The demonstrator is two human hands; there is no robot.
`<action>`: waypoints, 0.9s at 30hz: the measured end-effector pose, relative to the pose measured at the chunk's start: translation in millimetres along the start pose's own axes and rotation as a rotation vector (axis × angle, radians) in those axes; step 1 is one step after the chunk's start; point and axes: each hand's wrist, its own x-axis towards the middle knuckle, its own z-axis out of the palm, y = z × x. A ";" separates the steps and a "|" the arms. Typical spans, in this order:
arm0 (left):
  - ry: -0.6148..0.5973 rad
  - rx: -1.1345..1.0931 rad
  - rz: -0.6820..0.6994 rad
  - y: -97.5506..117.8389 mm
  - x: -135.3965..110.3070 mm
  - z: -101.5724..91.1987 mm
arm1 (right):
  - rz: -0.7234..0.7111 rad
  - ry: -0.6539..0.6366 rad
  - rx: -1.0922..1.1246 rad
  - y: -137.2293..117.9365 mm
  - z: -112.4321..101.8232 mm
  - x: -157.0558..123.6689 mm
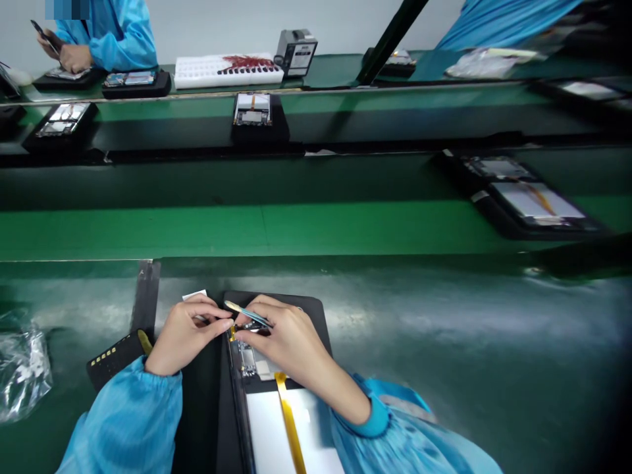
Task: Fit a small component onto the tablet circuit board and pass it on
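An opened tablet (250, 421) lies on a black foam pad (309, 313), with bare circuit parts at its top, a white battery (316, 415) and an orange flex cable (290, 421). My right hand (291, 336) is closed around slim blue tweezers (247, 312) whose pale end points up and left. Its fingertips are over the tablet's upper circuit area and hide part of it. My left hand (190, 332) pinches thumb and forefinger together at the tablet's upper left corner, beside a small orange piece. What lies between those fingers is too small to tell.
A black strip with yellow marks (116, 359) lies by my left wrist, and a clear plastic bag (24, 375) is at far left. Beyond runs a green conveyor (212, 227); other opened tablets (538, 197) rest on black pads. Across, a person in blue (121, 39) handles a device.
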 end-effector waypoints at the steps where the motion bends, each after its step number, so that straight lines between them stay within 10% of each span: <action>1: 0.011 0.001 0.003 0.1 -0.2 1.0 | 0.009 0.005 -0.005 -0.7 0.3 -0.3; 27: 0.072 0.025 0.041 -1.2 -0.9 4.2 | 0.179 -0.173 0.001 -12.1 -11.8 19.2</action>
